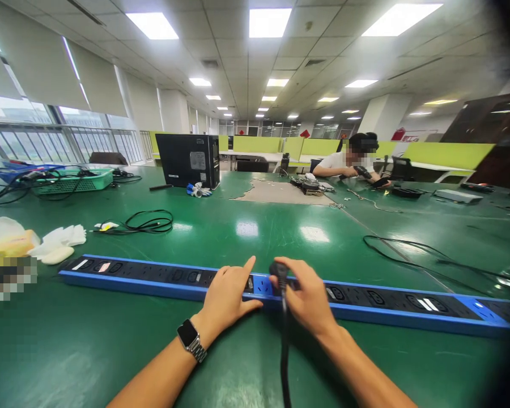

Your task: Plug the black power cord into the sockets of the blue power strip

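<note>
Black cord point(285, 357): nearest item, cut off by the lower edge; rises to a black plug point(279, 273).
Right hand point(309, 294): thumb and fingers pinch the plug over the strip's middle; prongs hidden, so whether they sit in a socket cannot be told.
Left hand point(227, 292): wears a watch point(189, 334); lies across the strip beside the plug, thumb and forefinger spread, covering several outlets; remaining fingertips hard to make out.
Power strip point(144, 273): blue-edged, lengthwise before the person; label print illegible; right end lost in dark blur.
Left edge: pixelated object, cut off; white gloves point(63, 238) just beyond the strip.
Beyond: coiled cable point(151, 222); loose black cables point(408, 249), right; green basket point(89, 181) heaped with cords.
Far side: black computer case point(187, 161), blocking part of the room behind; co-worker point(352, 158), face pixelated, holding a dark, indistinct object.
</note>
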`<state>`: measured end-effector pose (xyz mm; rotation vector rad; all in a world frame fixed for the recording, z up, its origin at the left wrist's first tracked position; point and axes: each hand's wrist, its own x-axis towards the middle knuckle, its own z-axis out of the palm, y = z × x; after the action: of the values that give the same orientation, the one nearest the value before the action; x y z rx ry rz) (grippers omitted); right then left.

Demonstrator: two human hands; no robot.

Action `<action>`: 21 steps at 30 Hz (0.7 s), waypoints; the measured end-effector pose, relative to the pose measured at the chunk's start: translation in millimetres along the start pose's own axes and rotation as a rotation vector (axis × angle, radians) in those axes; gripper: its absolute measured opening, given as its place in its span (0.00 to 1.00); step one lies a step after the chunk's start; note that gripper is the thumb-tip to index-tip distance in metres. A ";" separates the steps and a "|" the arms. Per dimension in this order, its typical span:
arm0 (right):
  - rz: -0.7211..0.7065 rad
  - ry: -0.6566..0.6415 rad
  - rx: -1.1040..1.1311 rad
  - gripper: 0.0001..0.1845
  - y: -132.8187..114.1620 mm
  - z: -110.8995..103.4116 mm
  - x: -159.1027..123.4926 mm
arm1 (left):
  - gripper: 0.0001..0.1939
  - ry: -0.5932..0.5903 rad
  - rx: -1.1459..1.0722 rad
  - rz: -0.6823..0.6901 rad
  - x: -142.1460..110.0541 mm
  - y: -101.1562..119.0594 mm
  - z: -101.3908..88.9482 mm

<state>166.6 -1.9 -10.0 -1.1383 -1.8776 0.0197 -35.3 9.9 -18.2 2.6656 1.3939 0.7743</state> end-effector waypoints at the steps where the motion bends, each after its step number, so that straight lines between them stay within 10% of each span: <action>1: 0.027 0.028 -0.011 0.17 9.0 -9.7 -4.2 | 0.48 -0.003 0.001 -0.001 0.2 0.1 -0.1; 8: 0.240 -0.042 -0.115 0.19 66.9 -57.8 -40.4 | 0.47 -0.010 -0.037 -0.036 1.8 4.4 -1.8; 21: 0.200 -0.174 -0.137 0.20 69.4 -65.3 -42.9 | 0.23 0.089 -0.270 -0.076 5.7 22.6 -2.1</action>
<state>267.4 -19.3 -31.2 -1.4563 -1.9324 0.1066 -16.3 0.5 -8.2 2.3884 1.2944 1.0050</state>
